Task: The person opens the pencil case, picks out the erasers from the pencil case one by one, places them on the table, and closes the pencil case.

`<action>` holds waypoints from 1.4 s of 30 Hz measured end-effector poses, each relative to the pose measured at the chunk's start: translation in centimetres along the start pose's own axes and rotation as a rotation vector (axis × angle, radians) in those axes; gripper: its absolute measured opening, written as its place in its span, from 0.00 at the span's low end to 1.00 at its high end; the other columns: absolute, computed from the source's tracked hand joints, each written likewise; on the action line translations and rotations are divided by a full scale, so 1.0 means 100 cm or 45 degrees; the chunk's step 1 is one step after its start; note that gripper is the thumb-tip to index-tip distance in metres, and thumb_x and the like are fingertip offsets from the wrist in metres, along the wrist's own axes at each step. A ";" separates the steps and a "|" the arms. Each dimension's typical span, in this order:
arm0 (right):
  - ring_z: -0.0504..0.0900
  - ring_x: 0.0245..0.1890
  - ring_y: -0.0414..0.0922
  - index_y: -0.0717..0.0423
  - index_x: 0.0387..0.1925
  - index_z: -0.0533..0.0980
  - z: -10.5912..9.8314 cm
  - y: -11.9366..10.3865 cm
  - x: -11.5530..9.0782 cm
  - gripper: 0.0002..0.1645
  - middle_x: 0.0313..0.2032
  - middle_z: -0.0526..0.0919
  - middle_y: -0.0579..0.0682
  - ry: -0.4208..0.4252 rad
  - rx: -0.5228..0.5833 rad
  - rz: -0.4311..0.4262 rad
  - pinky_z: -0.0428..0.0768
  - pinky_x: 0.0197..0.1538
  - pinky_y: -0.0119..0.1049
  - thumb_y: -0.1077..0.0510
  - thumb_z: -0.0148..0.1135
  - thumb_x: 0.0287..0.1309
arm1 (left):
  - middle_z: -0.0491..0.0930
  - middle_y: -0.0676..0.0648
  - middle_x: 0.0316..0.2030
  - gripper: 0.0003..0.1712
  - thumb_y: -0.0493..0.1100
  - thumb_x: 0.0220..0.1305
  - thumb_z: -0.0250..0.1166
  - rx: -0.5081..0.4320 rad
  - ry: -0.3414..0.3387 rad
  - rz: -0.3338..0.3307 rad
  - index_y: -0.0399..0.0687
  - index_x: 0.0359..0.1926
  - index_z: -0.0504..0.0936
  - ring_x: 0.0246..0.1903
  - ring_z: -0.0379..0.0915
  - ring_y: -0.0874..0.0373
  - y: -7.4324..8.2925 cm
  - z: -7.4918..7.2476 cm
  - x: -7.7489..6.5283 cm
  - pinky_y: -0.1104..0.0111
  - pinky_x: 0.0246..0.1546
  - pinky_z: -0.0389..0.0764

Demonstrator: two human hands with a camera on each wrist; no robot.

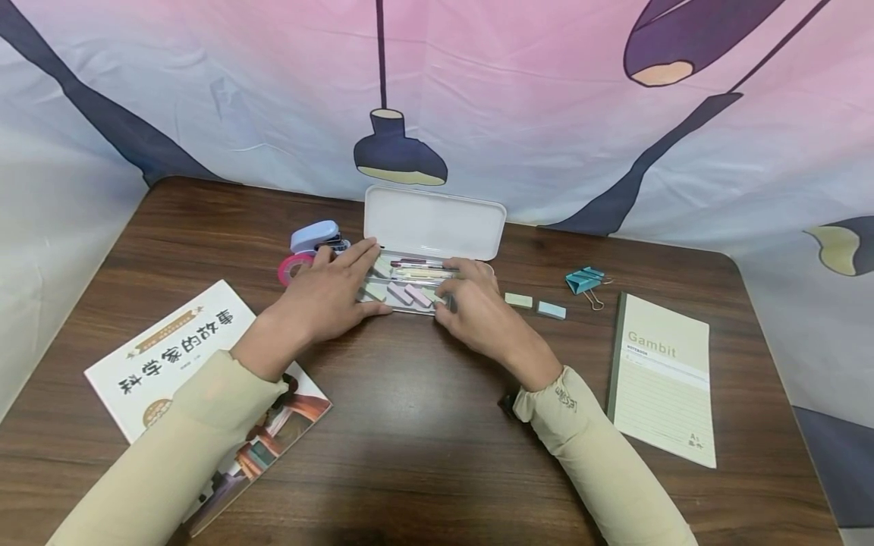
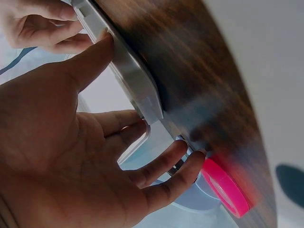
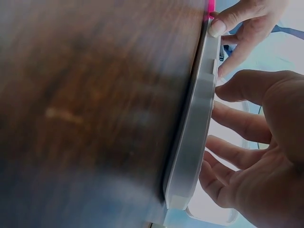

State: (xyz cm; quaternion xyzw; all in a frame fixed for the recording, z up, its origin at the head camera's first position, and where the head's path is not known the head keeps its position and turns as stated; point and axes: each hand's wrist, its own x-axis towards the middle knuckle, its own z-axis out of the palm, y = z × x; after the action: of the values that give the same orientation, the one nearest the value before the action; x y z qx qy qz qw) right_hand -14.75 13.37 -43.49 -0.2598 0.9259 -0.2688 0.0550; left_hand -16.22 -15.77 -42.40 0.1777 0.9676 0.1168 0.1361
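A white pencil case lies on the table with its lid raised. Inside are slim pens and pastel erasers, among them a pink eraser. My left hand holds the case's left end, thumb against the front wall and fingers at the side. My right hand reaches over the front rim near the right end. Its thumb and index finger pinch a pale green eraser, mostly hidden by the fingers. In the right wrist view the fingertips drop behind the case wall.
A green eraser and a blue eraser lie right of the case. Farther right are teal binder clips and a notebook. Left are a blue stapler, pink tape and a book under the left forearm.
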 end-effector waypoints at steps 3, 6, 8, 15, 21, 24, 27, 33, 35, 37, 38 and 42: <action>0.69 0.83 0.62 0.62 0.53 0.92 0.001 0.001 0.001 0.15 0.79 0.77 0.64 0.011 0.002 -0.011 0.60 0.89 0.68 0.58 0.68 0.76 | 0.52 0.48 0.95 0.64 0.78 0.74 0.70 0.003 -0.001 -0.003 0.55 0.95 0.53 0.77 0.63 0.28 -0.001 0.001 0.001 0.26 0.70 0.78; 0.69 0.84 0.62 0.62 0.54 0.91 0.001 0.002 0.001 0.15 0.79 0.78 0.63 0.021 0.009 -0.010 0.61 0.88 0.70 0.57 0.69 0.75 | 0.52 0.49 0.95 0.64 0.78 0.73 0.69 0.008 -0.004 -0.004 0.56 0.95 0.53 0.77 0.63 0.28 0.000 0.001 0.001 0.27 0.70 0.78; 0.69 0.84 0.62 0.61 0.55 0.91 0.003 0.005 0.001 0.16 0.79 0.77 0.62 0.016 0.010 0.006 0.61 0.88 0.71 0.56 0.69 0.74 | 0.51 0.49 0.95 0.64 0.78 0.73 0.69 0.012 -0.006 -0.004 0.56 0.95 0.53 0.77 0.63 0.28 0.000 0.000 0.001 0.27 0.70 0.78; 0.71 0.82 0.63 0.60 0.55 0.91 -0.009 0.000 -0.005 0.16 0.76 0.80 0.61 0.042 0.000 -0.018 0.69 0.84 0.70 0.57 0.68 0.74 | 0.51 0.49 0.95 0.64 0.78 0.74 0.69 0.016 -0.009 -0.009 0.56 0.95 0.52 0.77 0.63 0.28 0.000 0.001 0.002 0.26 0.69 0.78; 0.73 0.80 0.62 0.63 0.54 0.91 -0.032 -0.017 -0.017 0.17 0.75 0.81 0.62 0.073 0.034 -0.017 0.72 0.82 0.67 0.58 0.66 0.74 | 0.51 0.49 0.95 0.64 0.79 0.73 0.68 0.021 -0.008 -0.004 0.56 0.95 0.52 0.77 0.62 0.28 0.001 -0.001 0.001 0.26 0.69 0.78; 0.74 0.78 0.64 0.64 0.55 0.90 -0.042 -0.028 -0.022 0.16 0.79 0.77 0.63 0.046 0.011 0.026 0.72 0.80 0.70 0.61 0.66 0.75 | 0.51 0.49 0.95 0.64 0.79 0.73 0.68 0.018 -0.014 -0.010 0.57 0.95 0.52 0.77 0.62 0.27 0.002 -0.002 0.000 0.25 0.69 0.78; 0.73 0.80 0.65 0.66 0.55 0.89 -0.052 -0.036 -0.028 0.15 0.80 0.76 0.63 0.027 -0.010 0.061 0.71 0.82 0.73 0.62 0.66 0.76 | 0.51 0.50 0.95 0.64 0.78 0.74 0.69 -0.006 -0.018 -0.017 0.57 0.95 0.52 0.78 0.61 0.27 0.003 -0.004 -0.002 0.24 0.70 0.77; 0.70 0.84 0.65 0.65 0.56 0.89 -0.061 -0.034 -0.042 0.14 0.82 0.73 0.63 0.021 -0.022 0.120 0.63 0.84 0.79 0.62 0.67 0.77 | 0.51 0.49 0.95 0.63 0.79 0.75 0.67 -0.008 -0.009 -0.008 0.57 0.95 0.52 0.77 0.62 0.25 0.006 -0.006 -0.005 0.23 0.70 0.76; 0.70 0.84 0.65 0.65 0.56 0.89 -0.063 -0.031 -0.047 0.14 0.82 0.73 0.64 0.033 -0.033 0.129 0.64 0.84 0.78 0.62 0.67 0.77 | 0.51 0.49 0.95 0.64 0.79 0.74 0.67 0.001 -0.005 -0.007 0.56 0.95 0.52 0.78 0.62 0.26 0.004 -0.004 -0.004 0.23 0.70 0.76; 0.70 0.84 0.65 0.65 0.55 0.89 -0.064 -0.028 -0.052 0.14 0.82 0.74 0.64 0.050 -0.045 0.138 0.66 0.84 0.77 0.62 0.68 0.77 | 0.51 0.49 0.95 0.64 0.79 0.74 0.67 0.010 -0.007 -0.004 0.56 0.95 0.52 0.78 0.61 0.26 0.002 -0.002 -0.002 0.24 0.71 0.76; 0.71 0.83 0.65 0.66 0.55 0.89 -0.065 -0.027 -0.054 0.14 0.81 0.74 0.64 0.057 -0.048 0.139 0.67 0.83 0.76 0.62 0.68 0.76 | 0.51 0.49 0.95 0.64 0.79 0.74 0.67 0.014 -0.010 -0.004 0.56 0.95 0.52 0.78 0.61 0.26 0.001 -0.001 -0.002 0.24 0.71 0.76; 0.72 0.81 0.66 0.67 0.55 0.89 -0.066 -0.021 -0.061 0.15 0.80 0.75 0.65 0.079 -0.041 0.142 0.70 0.80 0.74 0.62 0.69 0.76 | 0.51 0.48 0.95 0.65 0.81 0.73 0.67 0.018 -0.013 -0.003 0.55 0.95 0.52 0.79 0.61 0.25 0.000 0.000 0.000 0.24 0.71 0.76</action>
State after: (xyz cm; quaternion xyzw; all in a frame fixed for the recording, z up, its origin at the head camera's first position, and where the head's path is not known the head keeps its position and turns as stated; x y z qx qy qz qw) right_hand -10.10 18.06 -37.01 -0.2003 0.9444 -0.2582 0.0371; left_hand -16.22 -15.77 -42.44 0.1779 0.9679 0.1088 0.1401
